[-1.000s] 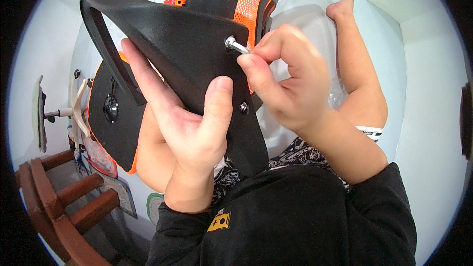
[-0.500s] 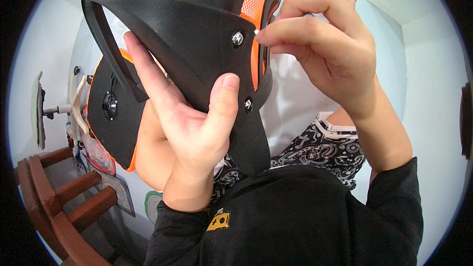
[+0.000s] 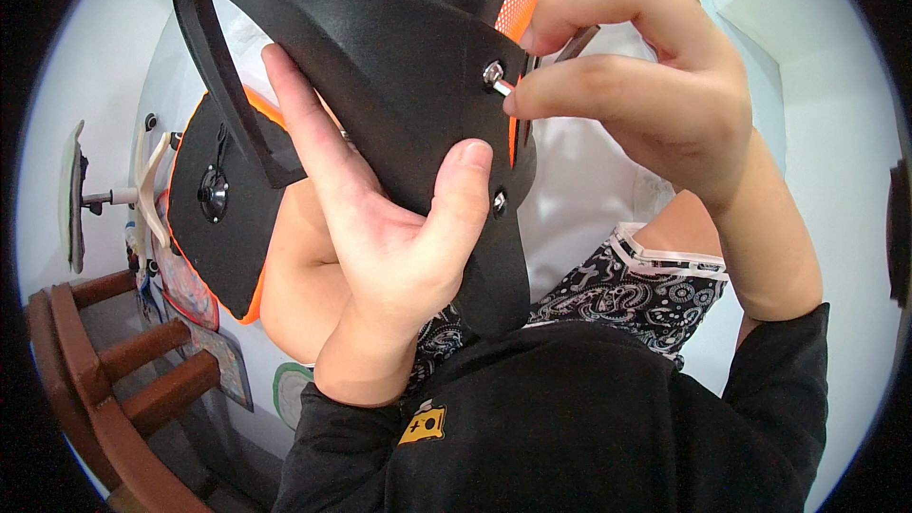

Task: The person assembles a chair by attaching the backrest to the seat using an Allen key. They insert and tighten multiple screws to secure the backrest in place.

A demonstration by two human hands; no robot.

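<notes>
A black plastic chair armrest (image 3: pixel 380 47) with an open loop at its left end lies tilted across my lap. My left hand (image 3: pixel 385 237) holds it from below, thumb on the near face and one finger stretched along its left side; the other fingers are hidden. Two silver bolts show at its right edge, an upper bolt (image 3: pixel 493 73) and a lower bolt (image 3: pixel 500 202). My right hand (image 3: pixel 636 85) pinches a thin silver hex key (image 3: pixel 503 87), mostly hidden by the fingers, with its visible end at the upper bolt. Orange mesh (image 3: pixel 518 0) shows behind the armrest.
A black pad with orange edging (image 3: pixel 209 218) stands left of my leg. Farther left are a stand with a pale base (image 3: pixel 152 190) and a brown wooden frame (image 3: pixel 104 380). A white wall (image 3: pixel 836 180) rises on the right.
The armrest and my left hand have shifted slightly right. My right hand has also moved right and a little down, and the hex key's silver end now shows at the upper bolt.
</notes>
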